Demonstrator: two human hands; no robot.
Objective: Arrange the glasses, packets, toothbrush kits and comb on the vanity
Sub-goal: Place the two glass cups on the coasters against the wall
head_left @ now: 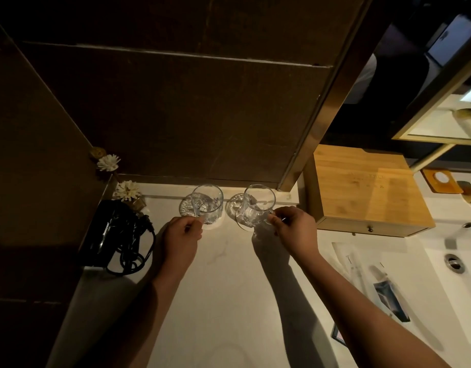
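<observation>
Two clear glasses stand near the back of the white vanity top (223, 288). My left hand (181, 237) pinches the lower front of the left glass (207, 201), which sits upright. My right hand (295, 227) grips the base of the right glass (257, 205), which tilts toward me. Clear toothbrush kits (359, 264) and a dark blue packet (388, 296) lie at the right, beside the sink. No comb can be made out.
A black hair dryer (109, 232) with a coiled cord lies at the left. White flowers in a small bottle (128, 192) stand in the back left corner. A wooden box with a drawer (362, 189) sits at the right, the sink (452, 261) beyond it.
</observation>
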